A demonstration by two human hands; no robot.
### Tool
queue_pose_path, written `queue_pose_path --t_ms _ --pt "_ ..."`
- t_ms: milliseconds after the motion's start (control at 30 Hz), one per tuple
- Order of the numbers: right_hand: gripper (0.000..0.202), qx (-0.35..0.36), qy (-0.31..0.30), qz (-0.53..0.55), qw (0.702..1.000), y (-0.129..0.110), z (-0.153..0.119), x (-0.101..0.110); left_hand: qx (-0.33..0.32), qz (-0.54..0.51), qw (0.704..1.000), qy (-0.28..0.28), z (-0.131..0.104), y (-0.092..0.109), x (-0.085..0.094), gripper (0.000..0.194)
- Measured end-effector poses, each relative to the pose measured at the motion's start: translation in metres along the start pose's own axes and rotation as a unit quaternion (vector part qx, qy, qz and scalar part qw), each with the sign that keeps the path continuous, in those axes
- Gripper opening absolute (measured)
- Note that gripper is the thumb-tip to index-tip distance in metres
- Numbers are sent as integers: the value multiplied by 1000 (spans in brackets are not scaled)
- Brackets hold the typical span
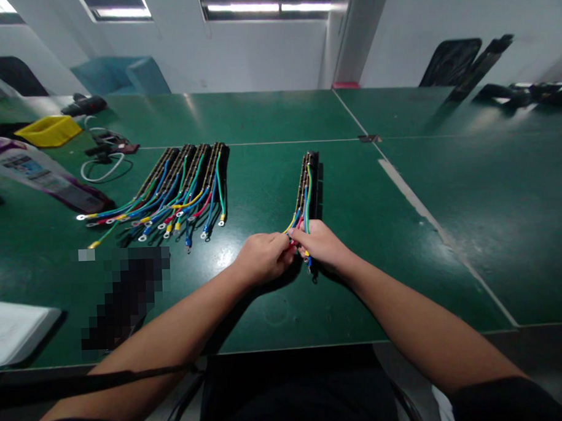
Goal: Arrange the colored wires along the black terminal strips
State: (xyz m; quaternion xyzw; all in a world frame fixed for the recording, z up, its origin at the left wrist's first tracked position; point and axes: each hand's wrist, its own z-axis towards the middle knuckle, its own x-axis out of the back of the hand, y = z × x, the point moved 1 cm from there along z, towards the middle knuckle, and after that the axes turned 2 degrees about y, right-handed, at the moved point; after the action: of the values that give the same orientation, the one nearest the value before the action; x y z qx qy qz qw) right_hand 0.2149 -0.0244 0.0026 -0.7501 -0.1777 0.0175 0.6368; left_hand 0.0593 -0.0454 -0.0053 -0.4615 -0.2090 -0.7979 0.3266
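A black terminal strip (305,176) with coloured wires lies lengthwise on the green table (275,309), its wire ends toward me. My left hand (265,257) is closed around wires at the strip's near end, with a yellow one running into the fingers. Right beside it, almost touching, my right hand (321,243) pinches the same bundle; green and blue wires hang past its fingers and end in ring lugs. The wire parts inside both hands are hidden. Further left, several similar strips (187,168) lie side by side, their lugged wires fanned toward me.
At the left are a yellow tray (50,131), a plastic bag (40,173), a white cable (102,178), a black power tool (84,105), a white object (20,330) and a blurred dark item (127,295). Black items (526,94) lie at the far right.
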Motion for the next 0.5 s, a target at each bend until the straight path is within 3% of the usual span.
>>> queue_pose_path --t_ms 133,333,500 --pt "19 -2 -5 16 1000 -2 -1 0 12 -22 1000 4 1 0 2 20" --pt "18 -1 -20 46 999 -5 -2 0 32 -67 997 -36 4 0 6 23" --pt "17 -8 -18 50 999 -5 -2 0 35 -101 994 -15 3 -2 7 22"
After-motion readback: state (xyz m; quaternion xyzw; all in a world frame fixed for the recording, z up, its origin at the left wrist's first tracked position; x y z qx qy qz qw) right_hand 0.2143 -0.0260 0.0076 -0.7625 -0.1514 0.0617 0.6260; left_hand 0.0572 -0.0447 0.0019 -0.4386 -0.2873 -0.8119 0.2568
